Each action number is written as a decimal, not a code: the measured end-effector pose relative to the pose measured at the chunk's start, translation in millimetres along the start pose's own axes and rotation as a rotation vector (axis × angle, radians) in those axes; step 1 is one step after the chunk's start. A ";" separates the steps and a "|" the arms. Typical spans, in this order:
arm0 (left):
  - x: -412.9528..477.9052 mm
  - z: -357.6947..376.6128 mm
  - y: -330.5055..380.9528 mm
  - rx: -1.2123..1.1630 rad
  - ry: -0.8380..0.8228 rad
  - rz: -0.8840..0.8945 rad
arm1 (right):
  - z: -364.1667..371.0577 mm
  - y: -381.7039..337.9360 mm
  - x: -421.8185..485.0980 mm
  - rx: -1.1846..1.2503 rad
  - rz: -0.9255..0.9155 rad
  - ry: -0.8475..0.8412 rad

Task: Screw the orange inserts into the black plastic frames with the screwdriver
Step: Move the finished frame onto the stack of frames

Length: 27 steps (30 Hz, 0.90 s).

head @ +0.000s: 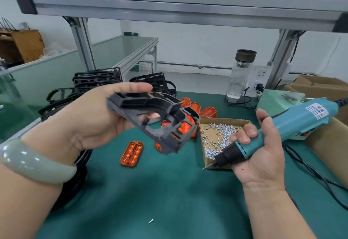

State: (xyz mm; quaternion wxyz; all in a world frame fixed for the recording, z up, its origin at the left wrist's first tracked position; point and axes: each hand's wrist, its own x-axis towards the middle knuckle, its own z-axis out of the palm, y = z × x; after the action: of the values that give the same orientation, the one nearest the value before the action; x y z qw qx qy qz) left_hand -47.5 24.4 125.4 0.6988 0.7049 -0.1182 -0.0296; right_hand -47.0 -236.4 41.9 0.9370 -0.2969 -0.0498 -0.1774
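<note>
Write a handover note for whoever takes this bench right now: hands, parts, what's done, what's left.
Left hand: grips a black frame raised above the green mat; an orange insert shows inside its far end.
Right hand: grips the screwdriver, bit pointing down-left near the screw box.
Parts: a loose insert on the mat, more inserts behind the held frame, stacked frames back left, a stray screw near the front.
Done: cannot tell whether the held frame's insert is screwed.
Left: check it, then do the loose inserts.
</note>
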 end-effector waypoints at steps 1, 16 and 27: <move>1.8 -0.3 -5.2 -0.067 -0.045 -0.013 | -0.1 -0.6 0.2 0.001 -0.002 0.003; 14.2 30.8 -34.9 0.433 -0.035 -0.294 | -0.4 -1.9 1.9 0.018 0.011 -0.002; 40.8 40.5 -44.5 0.744 -0.481 -0.220 | 0.6 -5.2 1.2 0.048 0.016 -0.032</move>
State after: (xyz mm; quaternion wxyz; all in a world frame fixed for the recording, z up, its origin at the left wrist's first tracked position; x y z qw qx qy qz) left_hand -10.7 -23.9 85.4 0.3437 0.8894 -0.2039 -0.2221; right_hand -47.8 -240.4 45.5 0.9442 -0.2777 -0.0667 -0.1639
